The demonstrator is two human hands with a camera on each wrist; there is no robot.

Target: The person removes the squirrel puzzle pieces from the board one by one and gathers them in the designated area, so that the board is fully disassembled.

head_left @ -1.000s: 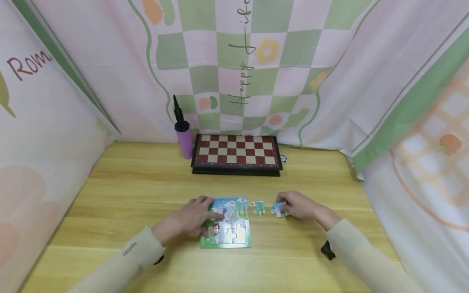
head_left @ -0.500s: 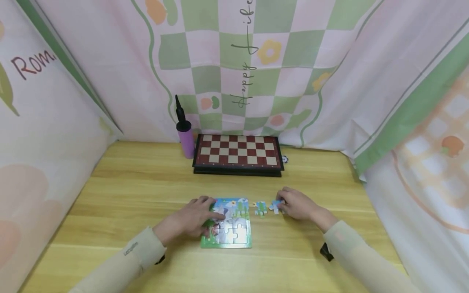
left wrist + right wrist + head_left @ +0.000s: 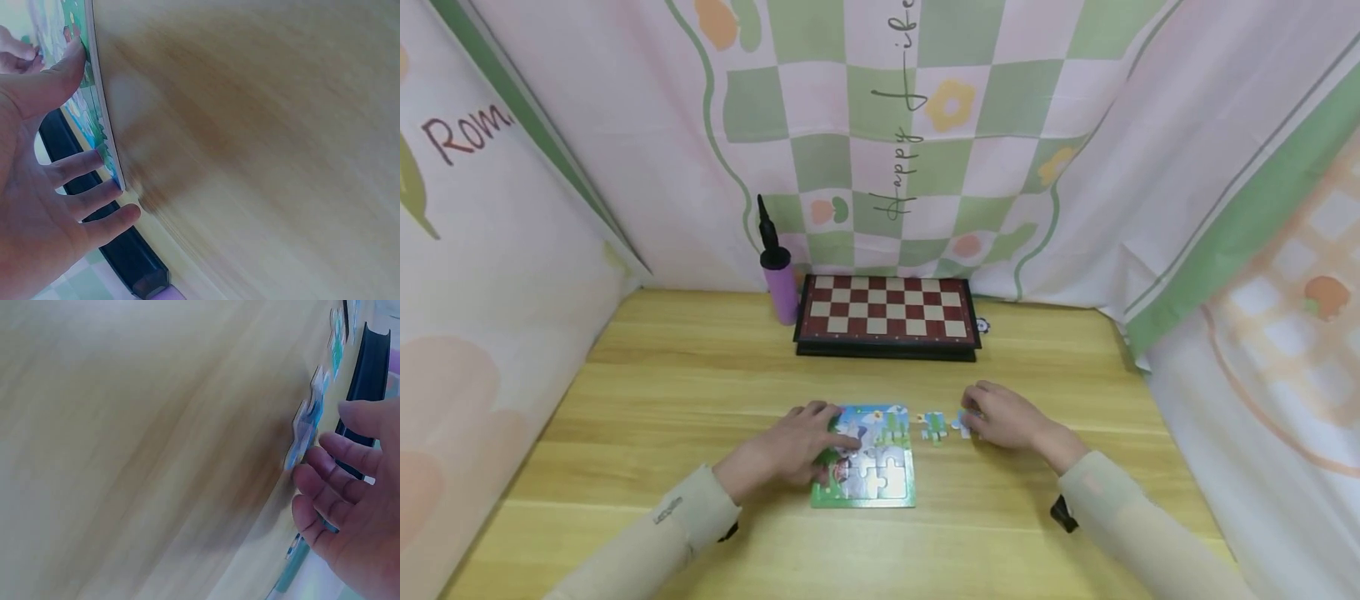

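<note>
A jigsaw puzzle board [image 3: 863, 502] with a green and blue border lies on the table. My left hand [image 3: 796, 442] rests on its left side, fingers spread and thumb reaching over the picture. In the left wrist view, the thumb and fingers overlap the edge of the board. Just right of the board lies a puzzle piece with green trees [image 3: 935, 427]. Beside it is a blue puzzle piece [image 3: 305, 428], flat on the table and partly covered in the head view by my right hand [image 3: 1009, 417]. Its loosely bent fingertips are right at that piece, with the thumb apart.
Behind the puzzle sits a folding chessboard box [image 3: 887, 317] with red and cream squares. A purple hand pump [image 3: 782, 296] with a black nozzle stands at its left. Patterned fabric [image 3: 910, 150] hangs round the wooden table [image 3: 700, 358] on the back and sides.
My right hand has shifted slightly left along with the blue piece, which now sits closer to the tree piece. The left hand stays on the board.
</note>
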